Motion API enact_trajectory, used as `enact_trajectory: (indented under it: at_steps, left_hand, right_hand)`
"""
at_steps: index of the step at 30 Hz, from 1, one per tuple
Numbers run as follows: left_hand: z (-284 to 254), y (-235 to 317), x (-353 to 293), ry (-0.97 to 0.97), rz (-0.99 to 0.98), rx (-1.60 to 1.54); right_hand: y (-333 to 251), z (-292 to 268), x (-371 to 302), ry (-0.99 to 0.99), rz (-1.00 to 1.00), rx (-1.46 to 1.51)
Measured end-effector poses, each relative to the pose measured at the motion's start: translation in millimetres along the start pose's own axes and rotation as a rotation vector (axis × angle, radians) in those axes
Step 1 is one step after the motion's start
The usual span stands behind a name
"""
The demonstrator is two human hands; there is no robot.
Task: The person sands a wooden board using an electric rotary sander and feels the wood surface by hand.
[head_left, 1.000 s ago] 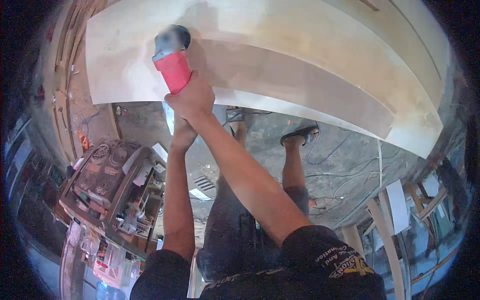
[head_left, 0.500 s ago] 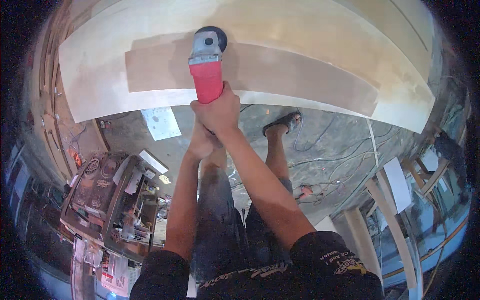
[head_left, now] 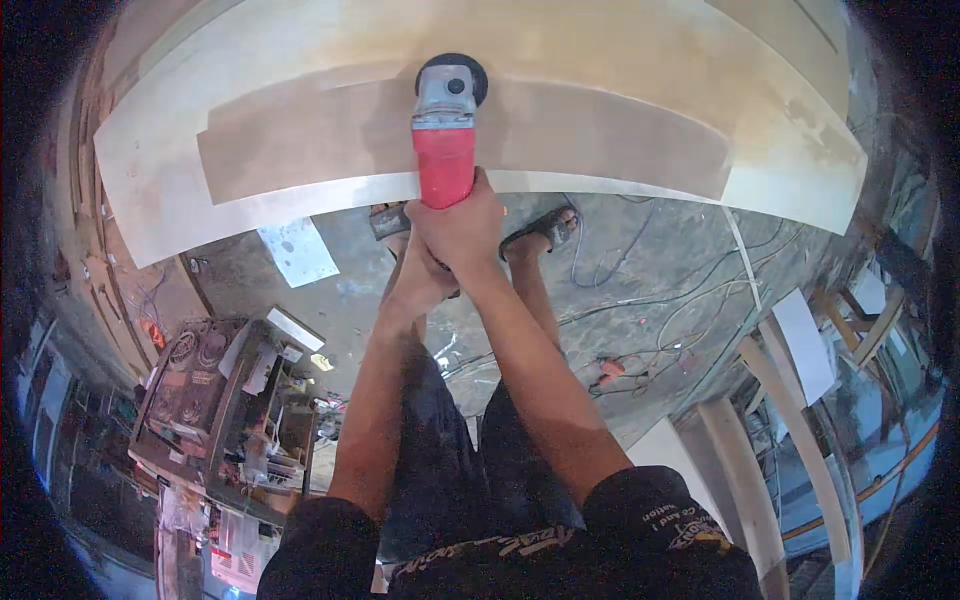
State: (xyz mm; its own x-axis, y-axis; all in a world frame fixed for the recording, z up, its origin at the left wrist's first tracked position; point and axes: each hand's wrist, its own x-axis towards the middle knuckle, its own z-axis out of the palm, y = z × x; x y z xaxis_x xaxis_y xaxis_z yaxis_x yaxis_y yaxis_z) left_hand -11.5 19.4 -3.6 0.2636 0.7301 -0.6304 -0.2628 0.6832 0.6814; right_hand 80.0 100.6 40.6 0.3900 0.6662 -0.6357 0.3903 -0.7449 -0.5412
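Observation:
A red angle grinder [head_left: 445, 165] with a grey metal head points away from me. Its round black disc [head_left: 480, 85] is over a long brown wooden strip [head_left: 600, 140], which lies on a broad pale panel [head_left: 150, 200]. My right hand [head_left: 462, 232] is wrapped round the back of the grinder's red body. Just behind and below it, my left hand [head_left: 415, 285] is closed on the tool's rear end, partly covered by the right. Whether the disc touches the strip cannot be seen from above.
Cables [head_left: 650, 305] trail over the concrete floor on the right. A stained white sheet [head_left: 300, 252] lies on the floor at left. A cluttered shelf unit [head_left: 215, 400] stands lower left, and curved wooden pieces [head_left: 795, 440] lean at lower right.
The grinder and both hands have moved right along the strip, toward its middle. My left foot now shows beyond the panel's near edge, beside the right one.

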Motion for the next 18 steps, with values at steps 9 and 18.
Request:
enact_trajectory:
  at_steps: [9,18]
  left_hand:
    - [54,1,16,-0.129,-0.223,0.557]
    - [82,-46,31,-0.160,-0.169,0.439]
  right_hand:
    - [53,-50,23,0.116,-0.027,0.041]
    - [71,-95,36,0.167,-0.029,0.067]
